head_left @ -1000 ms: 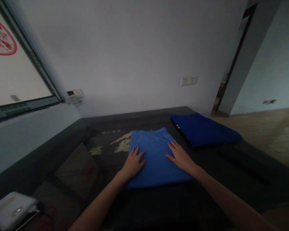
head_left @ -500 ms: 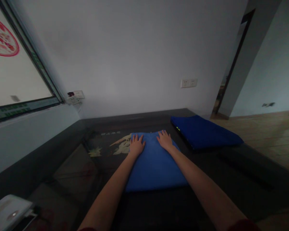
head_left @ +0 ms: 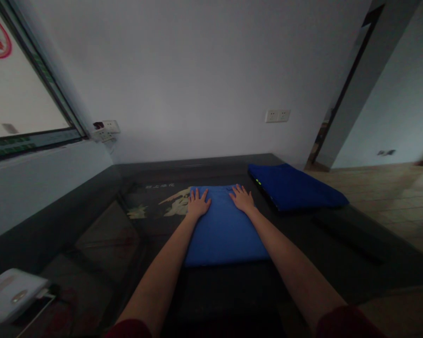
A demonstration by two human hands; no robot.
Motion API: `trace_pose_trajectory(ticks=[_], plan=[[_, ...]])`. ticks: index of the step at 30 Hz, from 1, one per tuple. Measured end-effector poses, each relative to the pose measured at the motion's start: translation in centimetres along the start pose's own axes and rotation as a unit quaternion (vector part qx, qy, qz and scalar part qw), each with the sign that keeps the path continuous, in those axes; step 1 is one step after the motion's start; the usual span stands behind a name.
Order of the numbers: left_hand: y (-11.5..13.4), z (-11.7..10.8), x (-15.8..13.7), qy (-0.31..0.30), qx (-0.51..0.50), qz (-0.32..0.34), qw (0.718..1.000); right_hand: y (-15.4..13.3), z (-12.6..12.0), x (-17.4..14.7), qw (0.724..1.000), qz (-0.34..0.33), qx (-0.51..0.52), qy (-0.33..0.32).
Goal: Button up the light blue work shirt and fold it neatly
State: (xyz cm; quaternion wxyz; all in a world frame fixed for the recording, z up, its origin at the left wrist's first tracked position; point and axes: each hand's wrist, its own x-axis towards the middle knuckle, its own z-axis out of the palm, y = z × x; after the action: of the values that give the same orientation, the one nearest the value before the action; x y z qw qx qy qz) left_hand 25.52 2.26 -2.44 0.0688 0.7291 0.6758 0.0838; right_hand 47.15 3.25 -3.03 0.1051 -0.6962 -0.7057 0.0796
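A light blue piece of cloth (head_left: 227,237), folded into a neat rectangle, lies flat on the dark glossy table (head_left: 232,298). My left hand (head_left: 198,203) rests palm down on its far left corner, fingers spread. At the far right corner my right hand (head_left: 242,199) presses flat on the cloth, its fingers also apart. Neither hand grips the fabric. To the right of it lies a darker blue folded cloth (head_left: 296,187) with small yellow-green marks along its left edge, apart from both hands.
A white device (head_left: 14,293) with a cable plugged in sits at the table's near left. A long dark object (head_left: 350,237) lies on the right side. Behind the table stands a wall with sockets (head_left: 277,116). A window (head_left: 25,94) is at the left.
The view has tilted slightly, so the table and cloths appear higher. Both hands stay flat on the light blue cloth in nearly the same places.
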Motion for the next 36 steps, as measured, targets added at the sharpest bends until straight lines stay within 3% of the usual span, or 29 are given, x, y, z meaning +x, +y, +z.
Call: trace_pose_trajectory(ticks=[17,20,23,27,30,34,36], plan=[[0.2,0.2,-0.5,0.043,-0.033,-0.003,0.999,0.1,-0.4,-0.9,0.989,-0.015,0.093,0.110],[-0.1,-0.1,-0.1,0.073,-0.129,-0.025,0.989,0.0,-1.3,-1.0,0.980,-0.009,0.132,0.146],[-1.3,-1.1,1.0,0.079,-0.282,-0.070,0.954,0.0,-3.0,-0.9,0.972,0.000,0.176,0.156],[-3.9,-2.8,2.7,0.046,-0.361,-0.106,0.925,1.2,-5.7,-2.0,0.966,0.007,0.233,0.113],[-5.6,-3.4,3.4,0.010,-0.410,-0.128,0.903,4.0,-7.4,-5.3,0.961,0.018,0.272,0.053],[-7.1,-3.6,4.1,-0.054,-0.461,-0.146,0.873,8.3,-9.1,-12.4,0.917,0.086,0.382,-0.081],[-7.6,-3.8,4.6,-0.089,-0.487,-0.140,0.857,9.4,-10.1,-16.1,0.881,0.143,0.431,-0.133]])
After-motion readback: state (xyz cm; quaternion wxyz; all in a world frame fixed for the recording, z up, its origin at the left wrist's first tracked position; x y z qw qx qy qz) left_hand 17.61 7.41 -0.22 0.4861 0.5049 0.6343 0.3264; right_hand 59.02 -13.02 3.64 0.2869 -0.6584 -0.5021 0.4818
